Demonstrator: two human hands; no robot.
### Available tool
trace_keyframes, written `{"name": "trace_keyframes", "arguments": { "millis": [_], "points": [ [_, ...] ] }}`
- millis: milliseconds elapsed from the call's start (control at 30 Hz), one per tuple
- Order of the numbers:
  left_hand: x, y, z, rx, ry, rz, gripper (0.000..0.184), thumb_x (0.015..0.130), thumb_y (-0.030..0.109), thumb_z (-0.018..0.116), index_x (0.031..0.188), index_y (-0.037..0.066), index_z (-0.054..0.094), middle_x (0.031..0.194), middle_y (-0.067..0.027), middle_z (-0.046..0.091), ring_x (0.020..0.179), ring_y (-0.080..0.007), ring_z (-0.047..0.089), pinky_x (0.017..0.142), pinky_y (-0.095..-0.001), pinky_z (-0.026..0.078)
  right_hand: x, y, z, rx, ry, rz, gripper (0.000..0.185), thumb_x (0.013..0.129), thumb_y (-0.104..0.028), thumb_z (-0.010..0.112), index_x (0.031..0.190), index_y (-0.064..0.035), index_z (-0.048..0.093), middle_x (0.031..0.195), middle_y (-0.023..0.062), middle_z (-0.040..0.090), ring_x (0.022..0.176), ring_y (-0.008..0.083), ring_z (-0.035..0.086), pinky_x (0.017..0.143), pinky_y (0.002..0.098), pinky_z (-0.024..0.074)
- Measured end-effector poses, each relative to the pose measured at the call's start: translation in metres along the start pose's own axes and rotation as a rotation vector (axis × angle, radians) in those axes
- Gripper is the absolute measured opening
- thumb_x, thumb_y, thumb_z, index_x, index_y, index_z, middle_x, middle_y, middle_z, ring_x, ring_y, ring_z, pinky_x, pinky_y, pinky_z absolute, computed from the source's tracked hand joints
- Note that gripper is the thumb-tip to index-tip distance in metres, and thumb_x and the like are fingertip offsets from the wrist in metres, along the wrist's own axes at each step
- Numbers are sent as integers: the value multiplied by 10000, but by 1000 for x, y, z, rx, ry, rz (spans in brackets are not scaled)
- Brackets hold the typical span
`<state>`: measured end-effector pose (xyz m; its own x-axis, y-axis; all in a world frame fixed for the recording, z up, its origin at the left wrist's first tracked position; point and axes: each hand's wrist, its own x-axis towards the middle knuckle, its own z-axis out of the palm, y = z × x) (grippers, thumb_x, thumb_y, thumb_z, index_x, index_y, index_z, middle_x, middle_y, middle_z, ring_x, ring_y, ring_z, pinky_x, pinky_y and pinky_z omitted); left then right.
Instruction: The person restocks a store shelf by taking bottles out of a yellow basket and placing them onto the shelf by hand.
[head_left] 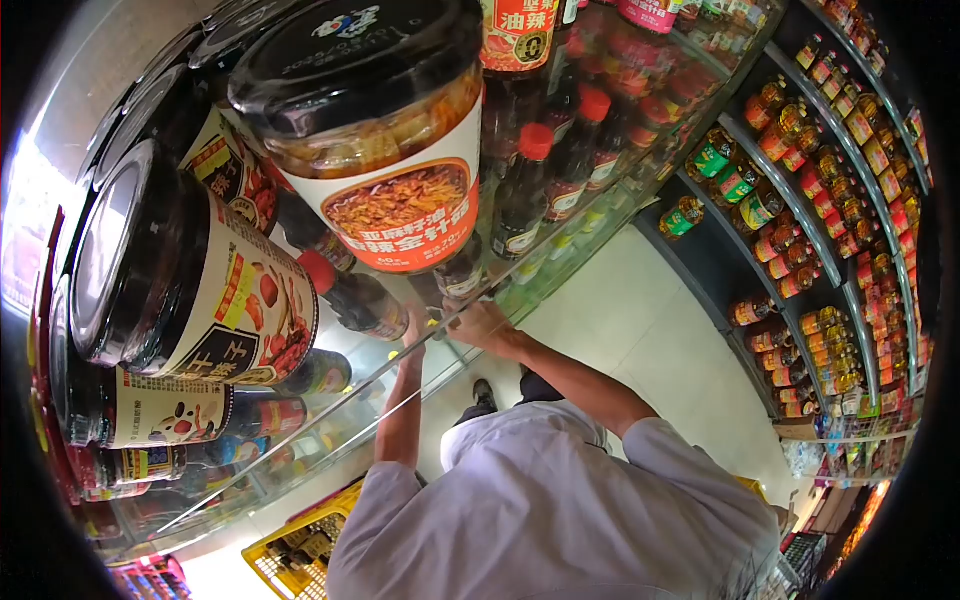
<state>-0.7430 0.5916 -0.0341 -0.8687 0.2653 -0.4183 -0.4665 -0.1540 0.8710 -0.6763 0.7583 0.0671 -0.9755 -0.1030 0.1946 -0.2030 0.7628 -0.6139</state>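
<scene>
Both my hands reach in at a lower level, seen partly through the glass shelf. My left hand (413,328) is beside the base of a dark sauce bottle (366,305) with a red cap; its fingers are mostly hidden. Close by on the right, my right hand (482,326) has its fingers curled inward, just below another dark bottle (462,276) with a pale label. What lies in those fingers is hidden. Above them, a large black-lidded jar (400,205) with an orange-and-white label stands on the upper shelf.
More black-lidded jars (235,290) crowd the left. Red-capped bottles (527,185) line up behind the glass shelf edge (590,232). A yellow crate (275,560) with bottles is on the floor at lower left. Dark shelves (800,225) of oil bottles stand across the aisle.
</scene>
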Motion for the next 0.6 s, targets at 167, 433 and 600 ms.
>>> {"name": "trace_keyframes", "arguments": {
  "millis": [167,433,600],
  "points": [
    [-28,27,27,984,366,840,664,729,89,684,1322,65,384,1188,-179,546,1094,-341,538,942,-375,433,21,20,26,104,130,74,338,801,-295,609,1066,-87,582,864,201,655,810,386,639,701,470,515],
    [-25,74,20,935,68,801,668,726,-43,686,1326,63,412,1271,-173,507,1202,-312,478,929,-382,441,44,39,33,820,144,-16,537,762,-178,731,1218,-5,507,1147,142,604,1070,211,582,905,318,453],
    [-14,72,14,878,56,808,666,730,-40,687,1328,62,412,1269,-170,511,1198,-305,482,922,-379,445,22,29,27,416,128,42,466,823,-222,653,1224,-34,507,1145,170,608,1066,249,597,891,354,464]
  ]
}}
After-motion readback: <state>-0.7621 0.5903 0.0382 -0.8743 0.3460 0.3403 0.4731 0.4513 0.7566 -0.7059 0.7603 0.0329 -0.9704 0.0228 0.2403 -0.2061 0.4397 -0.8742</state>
